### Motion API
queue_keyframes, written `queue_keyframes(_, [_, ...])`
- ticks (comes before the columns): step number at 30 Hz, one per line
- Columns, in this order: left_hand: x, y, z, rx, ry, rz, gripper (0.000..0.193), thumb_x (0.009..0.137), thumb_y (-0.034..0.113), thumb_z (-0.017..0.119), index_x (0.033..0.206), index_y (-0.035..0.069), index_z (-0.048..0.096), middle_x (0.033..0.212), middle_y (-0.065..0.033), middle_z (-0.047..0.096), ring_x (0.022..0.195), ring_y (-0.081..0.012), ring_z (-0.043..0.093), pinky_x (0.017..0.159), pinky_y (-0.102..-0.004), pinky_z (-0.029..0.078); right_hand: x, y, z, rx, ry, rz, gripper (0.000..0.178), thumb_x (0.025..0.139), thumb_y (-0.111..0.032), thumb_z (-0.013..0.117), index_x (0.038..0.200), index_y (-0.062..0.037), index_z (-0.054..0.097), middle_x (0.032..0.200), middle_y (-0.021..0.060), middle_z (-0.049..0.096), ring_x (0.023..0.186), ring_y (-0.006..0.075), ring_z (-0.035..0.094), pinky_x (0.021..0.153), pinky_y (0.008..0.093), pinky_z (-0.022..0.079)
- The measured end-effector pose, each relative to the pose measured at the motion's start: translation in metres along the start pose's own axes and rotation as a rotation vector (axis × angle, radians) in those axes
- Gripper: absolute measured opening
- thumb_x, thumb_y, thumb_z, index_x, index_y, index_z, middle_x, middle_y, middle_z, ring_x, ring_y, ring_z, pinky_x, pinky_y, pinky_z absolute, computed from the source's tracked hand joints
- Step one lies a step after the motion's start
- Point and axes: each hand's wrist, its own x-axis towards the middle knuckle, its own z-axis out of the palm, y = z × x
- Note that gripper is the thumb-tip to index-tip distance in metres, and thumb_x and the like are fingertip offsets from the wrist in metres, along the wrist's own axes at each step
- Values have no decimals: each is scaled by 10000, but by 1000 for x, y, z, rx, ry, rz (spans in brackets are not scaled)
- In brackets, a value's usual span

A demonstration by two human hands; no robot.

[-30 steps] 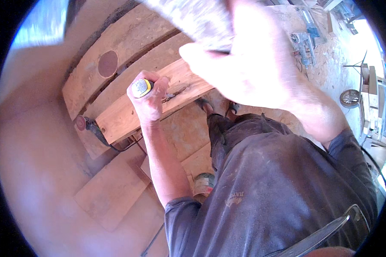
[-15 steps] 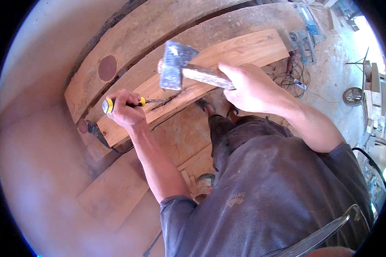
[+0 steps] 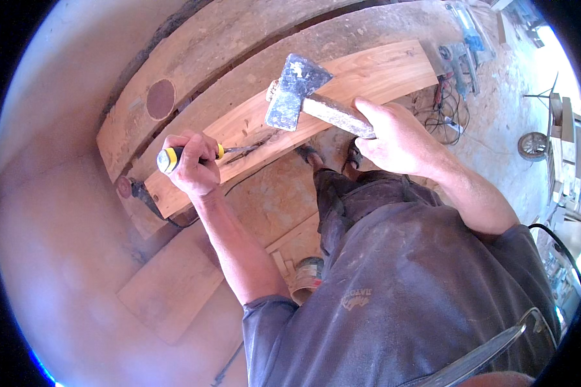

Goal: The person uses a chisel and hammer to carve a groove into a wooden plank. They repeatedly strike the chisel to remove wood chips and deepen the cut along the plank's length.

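Note:
My left hand (image 3: 192,166) is closed round the black and yellow handle of a chisel (image 3: 168,159). The chisel's thin metal shaft slants right to a dark, rough split (image 3: 258,143) in a pale wooden board (image 3: 374,72). My right hand (image 3: 394,138) grips the worn wooden handle of a hatchet (image 3: 298,90). Its grey, scuffed metal head is raised to the right of the chisel, apart from the chisel's handle, and covers part of the board from view.
Under the board lie long, thick planks (image 3: 252,51). A brown round sanding disc (image 3: 161,100) rests on the far plank. An angle grinder (image 3: 145,195) lies by the board's left end. Tangled cables (image 3: 442,122) and a bucket (image 3: 307,274) are on the floor.
The hatchet and my right hand have moved to the right, away from the chisel's handle. My left hand has shifted only slightly and still holds the chisel against the board.

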Motion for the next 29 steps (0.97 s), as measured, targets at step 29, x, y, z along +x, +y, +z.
queue_keyframes(29, [0, -31, 4, 268, 211, 98, 151, 775, 91, 654, 898, 29, 719, 777, -65, 673, 669, -210, 615, 646, -326, 494, 22, -27, -11, -119, 31, -290, 287, 825, -45, 663, 1095, -61, 566, 709, 180, 666, 663, 355, 691, 610, 491, 536])
